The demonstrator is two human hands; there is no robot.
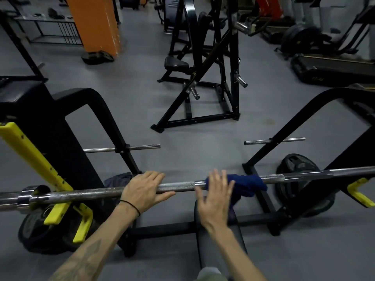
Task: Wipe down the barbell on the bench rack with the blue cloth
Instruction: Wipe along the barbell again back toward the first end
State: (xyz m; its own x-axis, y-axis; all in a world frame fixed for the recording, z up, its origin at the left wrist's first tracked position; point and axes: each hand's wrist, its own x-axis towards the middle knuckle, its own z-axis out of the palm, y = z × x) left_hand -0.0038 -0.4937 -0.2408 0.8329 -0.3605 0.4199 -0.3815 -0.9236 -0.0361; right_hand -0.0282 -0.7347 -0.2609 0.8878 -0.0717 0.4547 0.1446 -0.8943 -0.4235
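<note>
Forearms came in from the bottom edge, and both hands were up at the barbell. The left hand lay over the knurled bar with fingers out straight, steadying it — not curled round. The right hand, blurred, was spread flat just short of the blue cloth, gripping nothing. The cloth hung draped over the barbell just right of centre, bunched and loose. By my reckoning, the wipe was barely begun — the long stretch toward the yellow rack hooks and the far right end both looked untouched.
</note>
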